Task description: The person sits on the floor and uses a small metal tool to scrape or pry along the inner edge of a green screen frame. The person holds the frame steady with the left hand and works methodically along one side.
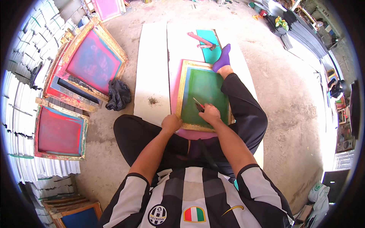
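Observation:
A wooden screen-printing frame (181, 91) with green mesh lies flat between my legs, over a pink sheet (176, 83). My left hand (172, 124) is closed around the frame's near left corner. Above the mesh's lower right part, my right hand (211, 115) grips a small hand tool (199, 108). It has a dark and red body and a thin pale tip pointing up and left; its exact kind is unclear. Beyond the frame, a red-handled hammer (200, 38) rests on a teal panel (207, 57), with a second slim tool beside it.
White boards (152, 68) lie under the work, with a small pile of debris (153, 101). My purple-socked foot (223, 59) rests by the frame's far right corner. Several paint-stained screens (61, 131) and a black plastic bag (118, 95) stand left. White stacked sheets (17, 98) line that side.

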A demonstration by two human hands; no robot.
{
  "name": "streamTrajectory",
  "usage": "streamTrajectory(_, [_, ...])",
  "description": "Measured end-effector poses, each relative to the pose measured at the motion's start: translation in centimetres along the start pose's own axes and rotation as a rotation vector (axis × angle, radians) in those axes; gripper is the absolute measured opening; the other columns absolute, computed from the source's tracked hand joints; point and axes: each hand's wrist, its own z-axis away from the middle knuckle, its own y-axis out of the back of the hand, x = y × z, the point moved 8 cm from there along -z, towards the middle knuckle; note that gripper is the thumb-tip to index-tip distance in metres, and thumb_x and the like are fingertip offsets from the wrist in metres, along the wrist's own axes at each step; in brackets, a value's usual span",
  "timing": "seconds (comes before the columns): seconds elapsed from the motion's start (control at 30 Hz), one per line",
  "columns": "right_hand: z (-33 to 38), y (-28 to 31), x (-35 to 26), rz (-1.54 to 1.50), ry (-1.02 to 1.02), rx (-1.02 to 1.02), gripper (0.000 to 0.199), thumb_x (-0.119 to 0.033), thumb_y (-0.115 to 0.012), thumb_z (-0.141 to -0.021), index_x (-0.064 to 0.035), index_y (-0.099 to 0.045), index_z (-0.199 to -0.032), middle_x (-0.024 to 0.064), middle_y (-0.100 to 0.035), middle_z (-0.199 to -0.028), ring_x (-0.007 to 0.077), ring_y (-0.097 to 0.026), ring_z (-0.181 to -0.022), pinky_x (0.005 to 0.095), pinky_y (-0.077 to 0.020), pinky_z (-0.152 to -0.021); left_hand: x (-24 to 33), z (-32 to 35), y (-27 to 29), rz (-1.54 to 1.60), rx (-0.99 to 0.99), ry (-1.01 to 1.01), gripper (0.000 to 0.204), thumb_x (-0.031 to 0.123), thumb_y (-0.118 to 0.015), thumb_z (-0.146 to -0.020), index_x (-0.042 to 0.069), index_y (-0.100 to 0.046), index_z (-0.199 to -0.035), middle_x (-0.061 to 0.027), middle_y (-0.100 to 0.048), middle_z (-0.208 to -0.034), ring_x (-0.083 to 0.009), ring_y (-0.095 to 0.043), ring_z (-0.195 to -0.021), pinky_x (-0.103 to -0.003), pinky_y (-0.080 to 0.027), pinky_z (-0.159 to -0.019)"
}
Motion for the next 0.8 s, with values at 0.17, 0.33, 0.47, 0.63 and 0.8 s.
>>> streamTrajectory(0.17, [0.1, 1.2, -2.2, -0.059, -0.062, -0.055, 0.05, -0.032, -0.074, -0.08, -0.0034, -0.066, -0.12, 0.0208, -0.068, -0.122, 0.0391, -0.069, -0.113, 0.0499, -0.0553, -0.098, 1.1, 3.0, -2.6, 0.036, -0.046, 0.024, 0.048, 0.044, -0.072, -0.09, -0.004, -0.076, -0.093, -0.0277, -0.074, -0.095, -0.0451, -0.073, -0.094, -0.053, -0.058, -0.084])
streamTrajectory(0.33, [-0.7, 0.9, -1.6, -0.092, -0.066, 0.075, 0.049, -0.034, -0.074, -0.079, -0.0014, -0.066, -0.114, 0.0212, -0.068, -0.114, 0.0406, -0.068, -0.109, 0.0504, -0.0547, -0.094, 1.1, 3.5, -2.3, 0.062, -0.086, -0.007, 0.057, 0.052, -0.075, -0.088, -0.004, -0.074, -0.092, -0.0285, -0.073, -0.093, -0.0452, -0.073, -0.092, -0.053, -0.057, -0.081])
streamTrajectory(0.47, [-0.4, 0.6, -0.8, -0.125, -0.097, 0.076, 0.051, -0.034, -0.075, -0.079, -0.0017, -0.064, -0.116, 0.0211, -0.066, -0.118, 0.0401, -0.068, -0.11, 0.0512, -0.0554, -0.092, 0.5, 3.7, -2.2, 0.089, -0.087, -0.037, 0.062, 0.056, -0.076, -0.086, -0.005, -0.072, -0.09, -0.0283, -0.072, -0.088, -0.0449, -0.072, -0.088, -0.053, -0.056, -0.078])
streamTrajectory(0.63, [-1.4, -0.2, 0.6, -0.127, -0.188, 0.036, 0.049, -0.032, -0.076, -0.08, -0.0024, -0.064, -0.118, 0.0205, -0.065, -0.12, 0.0402, -0.069, -0.11, 0.0517, -0.0568, -0.091, 0.1, 3.5, -2.8, 0.098, -0.059, -0.063, 0.064, 0.057, -0.077, -0.086, -0.006, -0.07, -0.08, -0.027, -0.069, -0.077, -0.0455, -0.071, -0.079, -0.053, -0.055, -0.073])
streamTrajectory(0.8, [-2.7, -0.8, 1.2, -0.118, -0.224, 0.048, 0.048, -0.031, -0.075, -0.084, -0.003, -0.064, -0.121, 0.0196, -0.064, -0.125, 0.0407, -0.07, -0.109, 0.0532, -0.058, -0.091, 0.0, 2.9, -3.4, 0.073, -0.068, -0.114, 0.062, 0.054, -0.078, -0.086, -0.006, -0.069, -0.074, -0.0265, -0.067, -0.07, -0.0462, -0.07, -0.073, -0.053, -0.054, -0.068])
